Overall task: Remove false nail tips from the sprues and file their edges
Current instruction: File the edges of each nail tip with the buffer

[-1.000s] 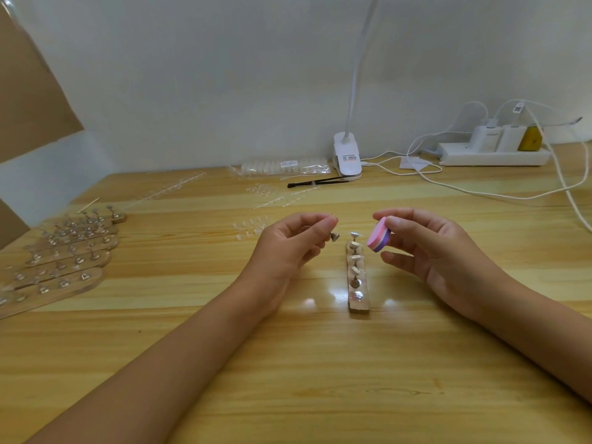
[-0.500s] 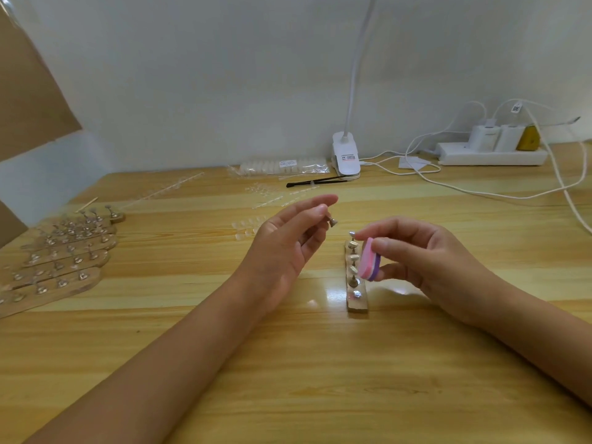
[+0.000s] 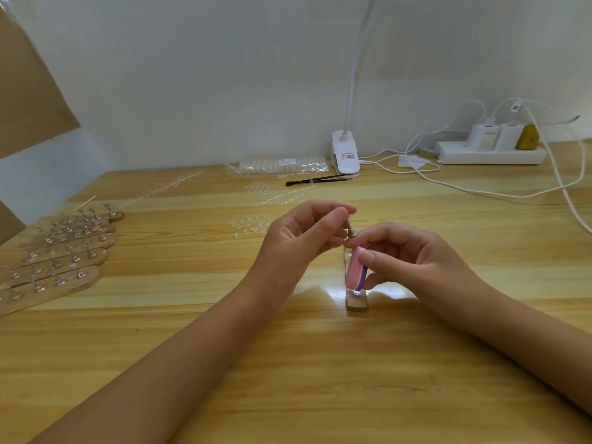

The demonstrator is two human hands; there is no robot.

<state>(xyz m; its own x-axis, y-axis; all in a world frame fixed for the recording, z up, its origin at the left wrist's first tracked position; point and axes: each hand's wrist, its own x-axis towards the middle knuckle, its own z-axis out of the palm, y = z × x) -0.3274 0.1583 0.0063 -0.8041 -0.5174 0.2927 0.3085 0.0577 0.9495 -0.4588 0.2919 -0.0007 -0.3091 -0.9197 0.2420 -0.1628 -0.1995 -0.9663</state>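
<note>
— Left hand [image 3: 298,241] of mine pinches a small metal peg [image 3: 351,231] between thumb and forefinger, just above the far end of the wooden holder strip [image 3: 356,304]. A nail tip seems to sit on the peg's top, though it is too small for me to be sure. My right hand [image 3: 413,261] grips the pink and purple file block [image 3: 356,267] over that strip's middle, touching or nearly touching the peg.

— How will the tip behave?

— I'd judge it feather-light, thin, glossy plastic: springy, but likely to crack or shoot away if squeezed. So I'd hold it by the peg, not by the tip, and stroke the file lightly along the edge. The block looks like foam, soft enough to give.

— And what holds what?

— The strip carries metal pegs. One shows at its near end; the file hides the rest. Left of the strip and a little behind it, loose clear tips [image 3: 251,224] lie on the table [image 3: 320,379]. Farther behind the strip, a clear bag [image 3: 285,163] holds rows of tips; I can't count them. Thin sprues [image 3: 173,187] lie behind and to the left. Far left of the strip, a fan of more wooden strips [image 3: 64,261] bears pegs; whether those carry tips I cannot tell.
</note>
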